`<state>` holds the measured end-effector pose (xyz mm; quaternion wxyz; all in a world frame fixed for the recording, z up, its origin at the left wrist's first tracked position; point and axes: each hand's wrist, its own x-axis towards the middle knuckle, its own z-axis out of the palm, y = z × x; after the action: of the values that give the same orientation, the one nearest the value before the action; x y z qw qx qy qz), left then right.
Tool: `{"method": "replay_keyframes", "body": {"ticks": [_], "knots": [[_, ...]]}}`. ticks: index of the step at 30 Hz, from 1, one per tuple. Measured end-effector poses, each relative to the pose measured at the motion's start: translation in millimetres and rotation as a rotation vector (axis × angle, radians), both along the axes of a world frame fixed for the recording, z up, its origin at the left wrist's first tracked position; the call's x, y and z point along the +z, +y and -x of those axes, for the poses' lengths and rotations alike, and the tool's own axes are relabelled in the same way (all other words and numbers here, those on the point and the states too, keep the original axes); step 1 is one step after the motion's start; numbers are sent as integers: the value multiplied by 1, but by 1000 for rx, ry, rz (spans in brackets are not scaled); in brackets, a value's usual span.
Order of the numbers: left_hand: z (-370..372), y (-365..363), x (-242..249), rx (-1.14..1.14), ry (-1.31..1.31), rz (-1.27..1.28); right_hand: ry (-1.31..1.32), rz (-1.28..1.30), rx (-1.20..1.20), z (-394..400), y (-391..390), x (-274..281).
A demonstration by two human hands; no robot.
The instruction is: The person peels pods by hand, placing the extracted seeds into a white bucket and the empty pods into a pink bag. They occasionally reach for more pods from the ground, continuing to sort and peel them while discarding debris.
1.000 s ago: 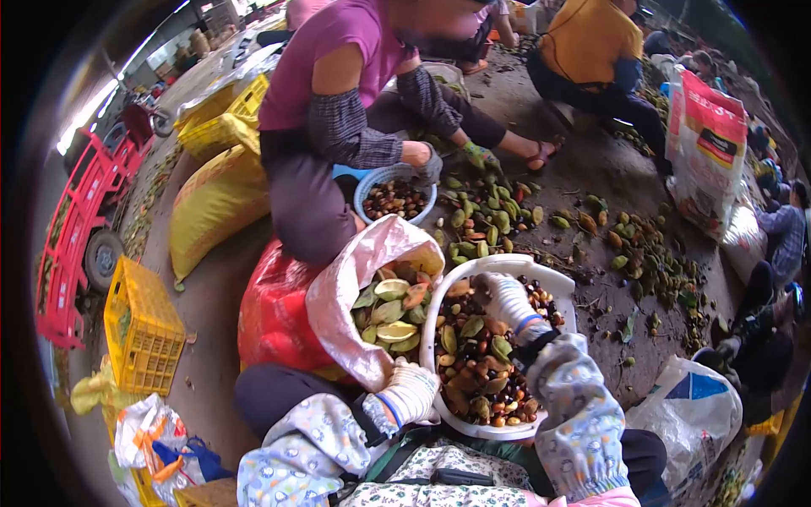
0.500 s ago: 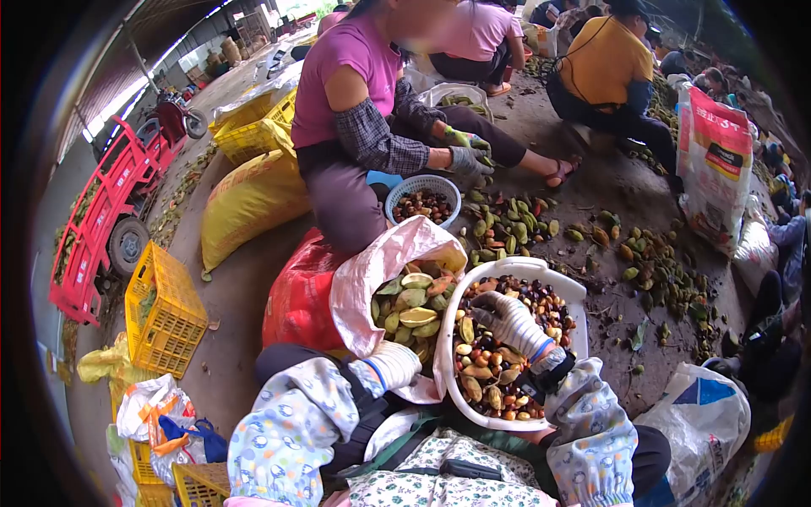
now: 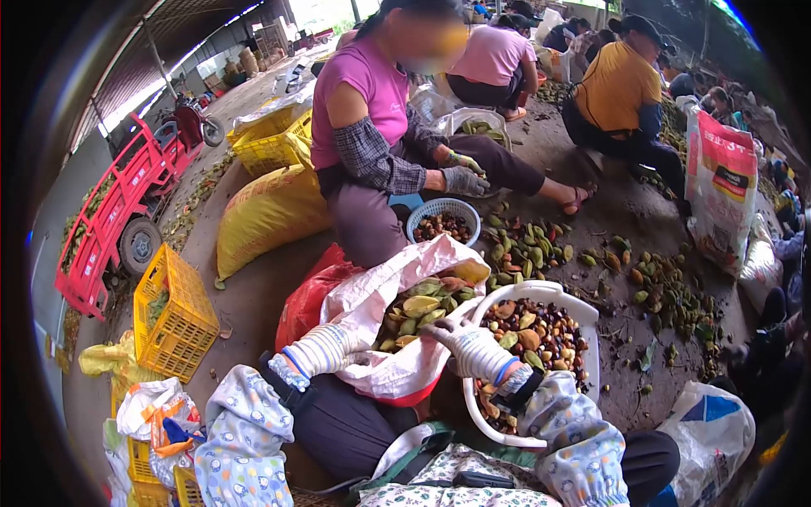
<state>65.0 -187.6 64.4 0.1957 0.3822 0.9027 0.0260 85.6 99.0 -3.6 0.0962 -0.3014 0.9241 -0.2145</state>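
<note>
A bare grey concrete floor (image 3: 253,296) carried everything. A bulging yellow woven sack (image 3: 269,215) lay on it; left of that sack stood a yellow slatted plastic crate (image 3: 173,314), and right of it loose green and brown husks (image 3: 528,245) lay scattered.

An open-sided sorting shed for a nut or fruit harvest.

We see people seated on a bare concrete floor (image 3: 253,296) strewn with green husks (image 3: 524,245), among yellow plastic crates (image 3: 173,313), stuffed sacks (image 3: 266,215), and a red cart (image 3: 110,211) parked under the roof.
</note>
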Motion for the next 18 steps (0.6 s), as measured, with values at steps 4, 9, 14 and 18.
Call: {"method": "replay_keyframes", "body": {"ticks": [4,9,14,18], "knots": [[-2,0,10,63,-29,43,-7,61,-83,18,-9,-29],[-7,25,11,201,-209,-159,-59,208,-119,14,-3,-60],[12,76,25,503,354,-187,120,526,-101,-4,-13,-71],[31,68,1,767,274,-7,249,454,-11,-4,-41,-13]]}}
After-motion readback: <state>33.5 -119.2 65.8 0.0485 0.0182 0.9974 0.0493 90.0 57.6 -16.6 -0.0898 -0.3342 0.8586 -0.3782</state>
